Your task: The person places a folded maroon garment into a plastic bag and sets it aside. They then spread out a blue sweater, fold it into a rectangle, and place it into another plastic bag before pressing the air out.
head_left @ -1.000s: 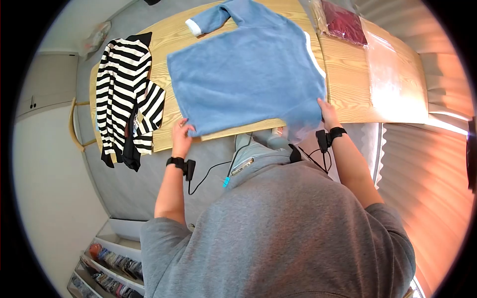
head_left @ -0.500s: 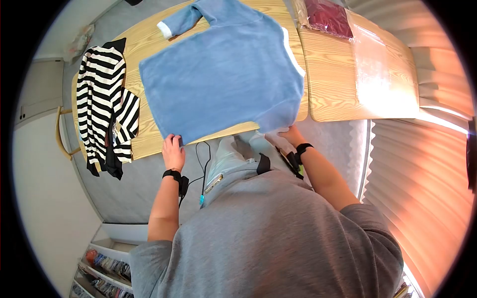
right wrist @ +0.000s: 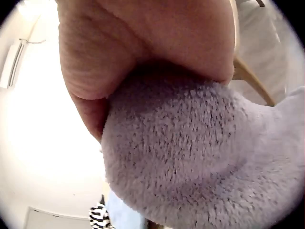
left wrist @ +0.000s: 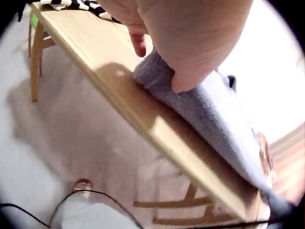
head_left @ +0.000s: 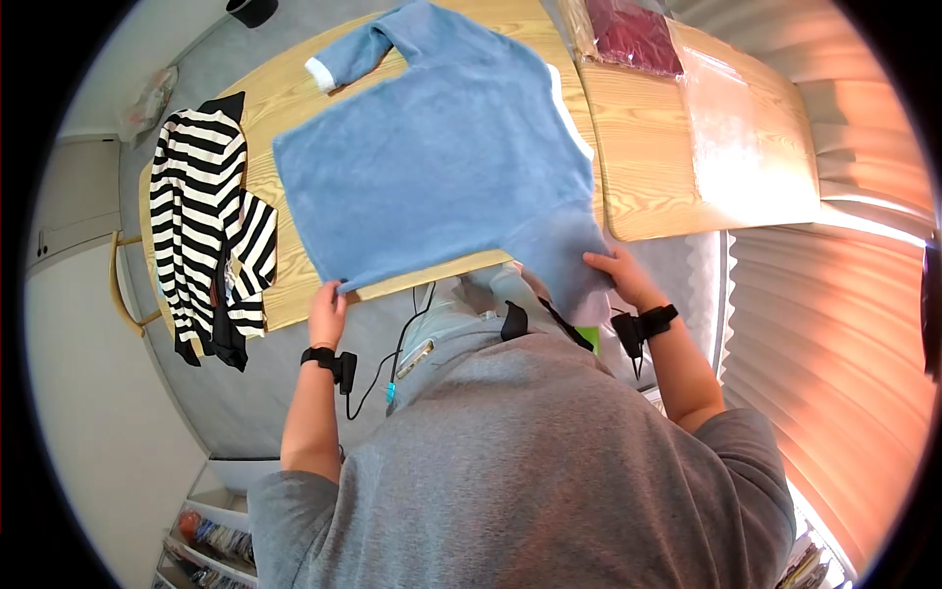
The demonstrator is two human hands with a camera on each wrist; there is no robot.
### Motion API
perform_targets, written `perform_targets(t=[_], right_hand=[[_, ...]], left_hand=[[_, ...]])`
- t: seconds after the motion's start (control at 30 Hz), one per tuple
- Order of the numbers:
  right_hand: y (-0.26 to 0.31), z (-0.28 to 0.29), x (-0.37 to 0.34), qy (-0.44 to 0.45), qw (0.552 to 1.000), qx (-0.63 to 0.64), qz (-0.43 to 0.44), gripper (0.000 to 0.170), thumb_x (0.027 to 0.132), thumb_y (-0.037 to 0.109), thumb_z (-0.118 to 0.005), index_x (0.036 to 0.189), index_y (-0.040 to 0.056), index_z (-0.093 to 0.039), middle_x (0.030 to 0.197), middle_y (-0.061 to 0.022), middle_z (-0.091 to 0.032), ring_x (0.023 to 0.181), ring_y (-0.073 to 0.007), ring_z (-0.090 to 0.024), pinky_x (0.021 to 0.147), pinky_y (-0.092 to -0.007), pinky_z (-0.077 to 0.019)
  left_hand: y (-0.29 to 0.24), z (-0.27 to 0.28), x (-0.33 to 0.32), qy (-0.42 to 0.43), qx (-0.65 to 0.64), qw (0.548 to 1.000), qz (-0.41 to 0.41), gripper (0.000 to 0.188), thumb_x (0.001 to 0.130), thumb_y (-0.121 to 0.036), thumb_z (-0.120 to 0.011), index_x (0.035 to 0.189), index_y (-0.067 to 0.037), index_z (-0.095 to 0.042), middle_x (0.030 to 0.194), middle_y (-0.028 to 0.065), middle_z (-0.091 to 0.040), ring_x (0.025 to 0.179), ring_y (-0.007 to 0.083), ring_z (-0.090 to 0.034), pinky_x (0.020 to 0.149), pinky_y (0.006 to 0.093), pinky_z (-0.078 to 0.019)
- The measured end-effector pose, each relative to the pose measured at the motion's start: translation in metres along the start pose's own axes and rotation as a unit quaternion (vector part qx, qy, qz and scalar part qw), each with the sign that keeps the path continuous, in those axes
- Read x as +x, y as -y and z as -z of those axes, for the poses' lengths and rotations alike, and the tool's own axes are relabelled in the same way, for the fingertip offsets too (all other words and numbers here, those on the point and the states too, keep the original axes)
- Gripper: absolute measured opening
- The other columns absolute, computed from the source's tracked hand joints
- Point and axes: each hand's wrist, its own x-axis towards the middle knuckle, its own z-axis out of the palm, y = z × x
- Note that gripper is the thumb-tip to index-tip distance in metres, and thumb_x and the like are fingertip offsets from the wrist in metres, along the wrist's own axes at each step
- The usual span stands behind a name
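Observation:
A blue fleece top [head_left: 442, 147] with white cuff and collar lies spread on the wooden table [head_left: 294, 299]. At its lower left corner, my left hand [head_left: 327, 316] pinches the hem; in the left wrist view the left hand [left wrist: 190, 38] has thumb and finger at the cloth corner [left wrist: 155, 71]. My right hand [head_left: 628, 279] grips the near sleeve, which hangs over the table's front edge. Fuzzy cloth [right wrist: 176, 148] fills much of the right wrist view below the right hand [right wrist: 147, 43], hiding most of its fingers.
A black-and-white striped top [head_left: 201, 187] with black cloth under it lies at the table's left end. On the right table [head_left: 638, 196] are a dark red bagged item [head_left: 633, 37] and a clear plastic bag [head_left: 724, 128]. A chair [head_left: 120, 285] stands at the left.
My right hand has moved, drawing the near sleeve outward over the table's front edge. My left hand has come onto the hem corner. The head view has shifted.

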Motion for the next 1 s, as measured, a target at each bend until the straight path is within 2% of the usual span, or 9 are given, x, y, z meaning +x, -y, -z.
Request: perform_targets(t=[0.07,0.27,0.37,0.43,0.53,0.63,0.8,0.93,1.0], right_hand=[[0.033,-0.011,-0.002,0.011,0.999,0.028,0.042,0.033,0.089,0.020,-0.061,0.113,-0.0029,-0.059,0.102,-0.0069,-0.065,0.091,-0.0149,-0.061,0.082,-0.0286,-0.0484],[0.102,-0.028,0.077,0.004,0.994,0.076,0.077,0.029,0.090,0.020,-0.059,0.111,0.0003,-0.060,0.100,-0.0073,-0.066,0.090,-0.0147,-0.062,0.080,-0.0295,-0.0493],[0.105,-0.028,0.149,0.009,0.988,0.136,0.075,0.032,0.089,0.021,-0.061,0.113,0.0000,-0.058,0.100,-0.0097,-0.066,0.090,-0.0163,-0.063,0.078,-0.0309,-0.0502],[0.101,-0.041,0.175,-0.207,0.955,0.075,0.200,0.036,0.086,0.021,-0.064,0.112,-0.0025,-0.057,0.100,-0.0124,-0.066,0.089,-0.0186,-0.063,0.076,-0.0306,-0.0505],[0.070,-0.035,0.171,-0.303,0.906,-0.115,0.274,0.040,0.083,0.022,-0.066,0.111,-0.0042,-0.056,0.096,-0.0125,-0.065,0.086,-0.0207,-0.063,0.075,-0.0307,-0.0499],[0.024,-0.025,0.138,-0.335,0.880,-0.313,0.123,0.040,0.073,0.023,-0.068,0.103,-0.0020,-0.057,0.087,-0.0118,-0.064,0.081,-0.0211,-0.062,0.071,-0.0314,-0.0490],[-0.022,-0.036,0.117,-0.139,0.965,-0.220,0.027,0.039,0.074,0.020,-0.068,0.105,-0.0022,-0.059,0.093,-0.0103,-0.062,0.081,-0.0163,-0.059,0.072,-0.0302,-0.0472],[0.014,-0.062,0.116,-0.040,0.943,-0.323,0.075,0.044,0.071,0.026,-0.070,0.105,-0.0016,-0.060,0.089,-0.0115,-0.064,0.082,-0.0215,-0.061,0.074,-0.0334,-0.0490],[0.058,-0.086,0.104,-0.028,0.939,-0.329,0.096,0.045,0.076,0.024,-0.069,0.111,-0.0022,-0.059,0.096,-0.0130,-0.065,0.088,-0.0227,-0.062,0.077,-0.0333,-0.0487]], left_hand=[[-0.001,0.021,0.010,0.028,-0.101,0.981,0.166,0.016,0.084,-0.008,-0.058,0.098,-0.001,-0.058,0.083,0.0159,-0.061,0.075,0.0302,-0.059,0.069,0.0377,-0.0467],[0.017,0.043,0.070,-0.006,-0.091,0.987,0.130,0.018,0.084,-0.014,-0.058,0.097,-0.001,-0.059,0.073,0.0162,-0.061,0.067,0.0323,-0.059,0.063,0.0387,-0.0470],[0.029,0.037,0.104,-0.025,-0.015,0.993,0.114,0.025,0.084,-0.017,-0.061,0.102,0.000,-0.058,0.084,0.0200,-0.063,0.081,0.0350,-0.062,0.073,0.0418,-0.0486],[0.031,0.030,0.118,-0.074,-0.036,0.992,0.099,0.035,0.082,-0.017,-0.066,0.111,-0.001,-0.055,0.098,0.0201,-0.062,0.093,0.0363,-0.060,0.081,0.0413,-0.0475],[0.003,0.044,0.129,-0.159,0.069,0.984,0.051,0.042,0.080,-0.011,-0.065,0.118,-0.001,-0.051,0.111,0.0205,-0.057,0.105,0.0384,-0.053,0.090,0.0438,-0.0426],[-0.006,0.050,0.122,-0.158,0.008,0.987,0.014,0.041,0.080,-0.005,-0.059,0.119,-0.001,-0.050,0.115,0.0210,-0.054,0.110,0.0384,-0.048,0.096,0.0456,-0.0376],[-0.025,0.032,0.096,-0.060,-0.108,0.992,0.017,0.034,0.081,0.002,-0.055,0.114,-0.002,-0.053,0.110,0.0173,-0.056,0.101,0.0322,-0.054,0.089,0.0399,-0.0435],[-0.082,0.021,0.095,0.126,-0.286,0.948,0.066,0.032,0.084,-0.004,-0.060,0.115,-0.005,-0.055,0.111,0.0114,-0.058,0.098,0.0221,-0.057,0.086,0.0354,-0.0460],[-0.124,0.021,0.099,0.188,-0.336,0.923,0.021,0.041,0.083,-0.011,-0.067,0.121,-0.004,-0.052,0.117,0.0109,-0.058,0.106,0.0202,-0.056,0.090,0.0347,-0.0445]])
